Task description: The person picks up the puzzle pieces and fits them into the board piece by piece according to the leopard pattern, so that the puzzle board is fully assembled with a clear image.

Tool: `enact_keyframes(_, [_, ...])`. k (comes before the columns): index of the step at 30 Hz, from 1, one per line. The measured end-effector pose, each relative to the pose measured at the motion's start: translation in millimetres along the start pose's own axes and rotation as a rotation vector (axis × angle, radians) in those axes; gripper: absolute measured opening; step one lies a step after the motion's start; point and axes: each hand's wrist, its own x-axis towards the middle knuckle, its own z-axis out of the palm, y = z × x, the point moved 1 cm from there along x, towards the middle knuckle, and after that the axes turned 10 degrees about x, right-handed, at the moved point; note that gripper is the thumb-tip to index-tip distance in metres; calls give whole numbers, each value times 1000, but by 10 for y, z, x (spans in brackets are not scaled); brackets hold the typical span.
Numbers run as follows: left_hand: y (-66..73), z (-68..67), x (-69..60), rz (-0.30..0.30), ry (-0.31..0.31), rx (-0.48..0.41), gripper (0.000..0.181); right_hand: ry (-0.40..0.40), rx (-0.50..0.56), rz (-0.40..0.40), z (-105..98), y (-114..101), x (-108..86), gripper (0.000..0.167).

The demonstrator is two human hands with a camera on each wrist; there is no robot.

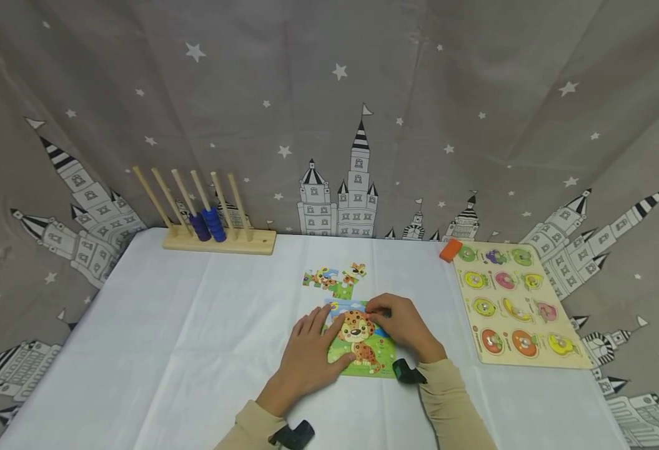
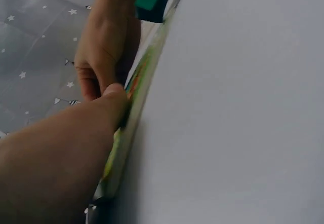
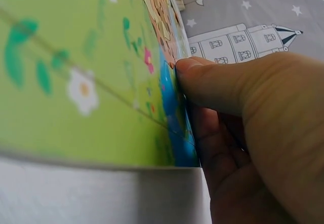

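Near the middle of the white table point(image 1: 217, 337), works on a leopard puzzle point(image 1: 362, 342) lying flat between both hands. Rests the left hand point(image 1: 309, 356) over its left side with fingers spread and extended, gripping nothing, apparently just steadying it. Holds the right hand point(image 1: 399, 320) at its far right part, with thumb and curled fingers close together beside the leopard's ear. Touches the orange printed edge there with the thumb tip in the right wrist view; cannot tell if pinching a piece or merely pressing down.

Seems to be at the step of seating or adjusting a piece, with most of the leopard already showing. Probably calls next for pressing that spot level without shifting the puzzle, then for reaching over its far edge to the loose pieces point(image 1: 342, 289), clustered just beyond. Well apart from this work, shows a fruit board point(image 1: 543, 362) on the right and a pegged stand point(image 1: 217, 244) far left.
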Motion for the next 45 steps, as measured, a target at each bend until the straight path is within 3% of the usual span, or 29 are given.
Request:
enact_keyframes(4, [-75,-26,34,23,-41,-49,82,-4,10,5,2,-13,-2,8])
enact_keyframes(9, [-169,-87,83,75,-51,-77,68,-3,24,1,-5,-14,-4,8])
enact_keyframes(15, [-173,-163,96,95,-76,-118,67,-31,21,-13,-37,10,2,8])
enact_keyframes(19, [-168,-199,101,79,-84,-118,68,-46,53,13,-112,-12,112,16])
enact_keyframes(22, [-170,-195,109,73,-85,-113,69,-8,71,9,-184,-17,296,28])
enact_keyframes(26, [-173,-172,114,80,-87,-115,69,6,22,5,-232,28,592,43])
enact_keyframes(31, [-171,-153,111,84,-86,-114,69,-33,-52,59,-173,1,838,59])
enact_keyframes(35, [-159,-151,109,76,-90,-113,69,-40,-145,36,-72,-110,910,65])
enact_keyframes(38, [-149,-156,105,75,-96,-117,69,-28,-204,29,-31,-165,912,57])
enact_keyframes(42, [-142,-171,96,73,-86,-128,69,-41,-226,54,-21,-221,907,48])
enact_keyframes(45, [-139,-164,95,69,-85,-135,69,-69,-232,92,-18,-266,918,51])
